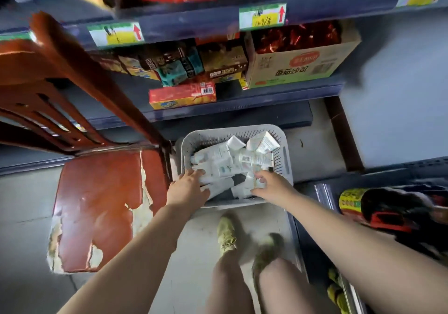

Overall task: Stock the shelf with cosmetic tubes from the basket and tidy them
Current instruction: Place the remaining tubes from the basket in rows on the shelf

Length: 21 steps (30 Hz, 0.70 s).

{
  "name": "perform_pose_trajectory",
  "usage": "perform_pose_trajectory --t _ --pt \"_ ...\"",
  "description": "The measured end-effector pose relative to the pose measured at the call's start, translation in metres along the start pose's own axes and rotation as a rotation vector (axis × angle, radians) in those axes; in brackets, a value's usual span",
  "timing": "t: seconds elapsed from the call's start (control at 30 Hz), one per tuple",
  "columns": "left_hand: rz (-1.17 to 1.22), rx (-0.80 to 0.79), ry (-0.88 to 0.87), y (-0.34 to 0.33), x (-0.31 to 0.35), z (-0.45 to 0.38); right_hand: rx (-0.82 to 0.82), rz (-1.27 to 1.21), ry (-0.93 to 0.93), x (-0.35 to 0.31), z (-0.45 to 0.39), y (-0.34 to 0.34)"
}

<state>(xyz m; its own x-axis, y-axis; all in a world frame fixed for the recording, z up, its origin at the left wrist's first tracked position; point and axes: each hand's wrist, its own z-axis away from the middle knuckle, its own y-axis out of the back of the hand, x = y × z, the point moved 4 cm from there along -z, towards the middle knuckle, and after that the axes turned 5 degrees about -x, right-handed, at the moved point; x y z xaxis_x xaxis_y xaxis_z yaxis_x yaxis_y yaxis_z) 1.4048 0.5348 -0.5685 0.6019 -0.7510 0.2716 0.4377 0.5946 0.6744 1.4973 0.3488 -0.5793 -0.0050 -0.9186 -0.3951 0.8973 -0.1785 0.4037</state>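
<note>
Grey basket [236, 132] on floor [315, 149] below shelves [242, 95].

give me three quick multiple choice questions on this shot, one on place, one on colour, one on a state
1. Where does the basket sit?
A. on the chair
B. on the floor before the shelf
C. on the top shelf

2. What colour is the chair seat?
A. red-brown
B. green
C. white

3. What is the right hand doing?
A. hanging idle
B. pinching a tube in the basket
C. resting on the chair

Answers:
1 B, floor shows around it.
2 A, worn reddish surface.
3 B, fingers curl on a white tube.
</note>
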Motion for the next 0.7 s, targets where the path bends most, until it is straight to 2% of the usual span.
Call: perform_pose_trajectory --t 0.17,0.37,0.6,0.7 --pt "0.039 -0.023 -0.004 -0.048 -0.014 -0.083 -0.004 -0.154 -0.113 0.011 -0.086 -0.016" --pt "0.103 0.036 0.058 -0.096 -0.036 -0.172 -0.008 -0.373 -0.270 0.031 -0.190 -0.063" --pt "0.143 0.192 0.019 -0.120 -0.046 -0.247 0.169 -1.136 -0.551 0.055 -0.268 -0.119" --pt "0.143 0.191 0.029 -0.131 -0.052 -0.267 0.207 -1.336 -0.624 0.059 -0.286 -0.129"
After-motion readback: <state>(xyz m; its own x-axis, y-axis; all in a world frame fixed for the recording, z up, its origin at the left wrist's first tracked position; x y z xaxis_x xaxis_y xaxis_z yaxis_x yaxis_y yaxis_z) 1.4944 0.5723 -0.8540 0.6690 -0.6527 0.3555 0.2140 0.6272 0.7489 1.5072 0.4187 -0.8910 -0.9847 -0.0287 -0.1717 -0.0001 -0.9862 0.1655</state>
